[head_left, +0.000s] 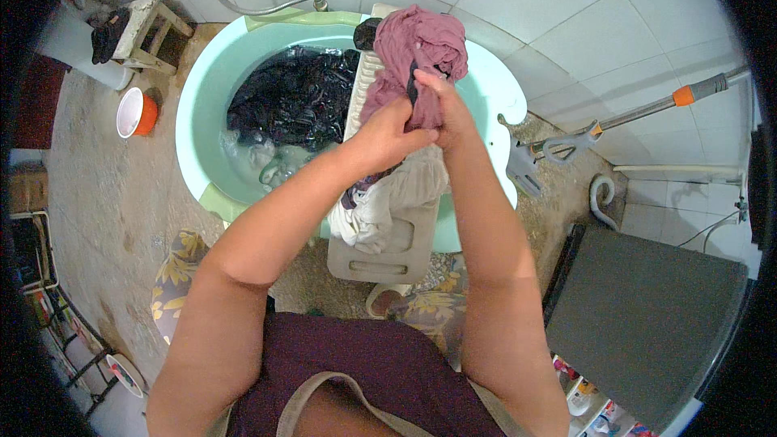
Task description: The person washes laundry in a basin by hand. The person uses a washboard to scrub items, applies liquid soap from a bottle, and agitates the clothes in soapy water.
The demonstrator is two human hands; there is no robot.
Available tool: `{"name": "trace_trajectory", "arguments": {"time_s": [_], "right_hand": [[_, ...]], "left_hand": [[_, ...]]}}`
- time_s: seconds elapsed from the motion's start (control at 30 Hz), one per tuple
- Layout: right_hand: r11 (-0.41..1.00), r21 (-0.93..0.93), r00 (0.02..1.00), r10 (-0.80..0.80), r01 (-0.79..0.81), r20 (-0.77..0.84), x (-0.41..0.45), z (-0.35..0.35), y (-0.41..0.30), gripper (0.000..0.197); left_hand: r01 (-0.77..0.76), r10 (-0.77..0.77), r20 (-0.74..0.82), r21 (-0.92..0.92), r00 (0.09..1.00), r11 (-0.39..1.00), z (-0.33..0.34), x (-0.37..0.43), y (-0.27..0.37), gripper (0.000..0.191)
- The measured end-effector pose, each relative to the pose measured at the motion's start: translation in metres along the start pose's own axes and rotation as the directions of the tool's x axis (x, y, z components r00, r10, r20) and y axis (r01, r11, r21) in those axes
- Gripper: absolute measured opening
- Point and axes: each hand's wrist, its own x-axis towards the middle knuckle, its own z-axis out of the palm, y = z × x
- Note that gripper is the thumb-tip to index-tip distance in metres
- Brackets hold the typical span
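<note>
Both my hands grip a wet, pinkish-mauve cloth (425, 36), bunched over the far part of a plastic washboard (388, 255). My left hand (391, 136) closes on its lower folds; my right hand (446, 106) holds it from the right, beside a dark strip of fabric. White wet cloth (370, 212) lies on the near part of the board, over some dark patterned fabric. The board lies across a pale green plastic tub (197, 115). Dark clothes (291, 94) soak in water left of it. A small black bundle (366, 34) rests at the board's far left edge.
A red-orange bowl (144, 114) and a small wooden stool (155, 33) stand on the floor at left. A metal shower hose (261, 11) runs along the tiled wall. A mop with a metal handle (643, 110) leans at right, beyond a dark-topped cabinet (643, 315).
</note>
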Motion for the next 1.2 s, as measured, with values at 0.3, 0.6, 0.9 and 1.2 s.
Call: {"name": "trace_trajectory", "arguments": {"time_s": [0.3,0.6,0.9,1.2], "right_hand": [[0.018,-0.974,0.862,-0.470,0.227,0.192,-0.084,0.006,0.088,0.040],[-0.377,-0.926,0.872,-0.453,0.002,0.187,-0.010,-0.037,0.066,0.027],[-0.244,-0.931,0.916,-0.229,0.273,0.329,-0.081,-0.005,0.099,0.025],[-0.116,-0.947,0.848,-0.421,0.301,0.321,-0.061,-0.019,0.098,0.032]], "left_hand": [[0.160,-0.041,-0.201,0.621,0.979,0.767,0.039,-0.084,-0.066,0.061],[0.200,-0.169,-0.112,0.684,0.979,0.702,0.053,-0.091,-0.083,0.066],[0.192,-0.108,-0.177,0.583,0.978,0.789,0.051,-0.094,-0.098,0.059],[0.197,-0.096,-0.203,0.569,0.974,0.798,0.051,-0.089,-0.097,0.056]]}}
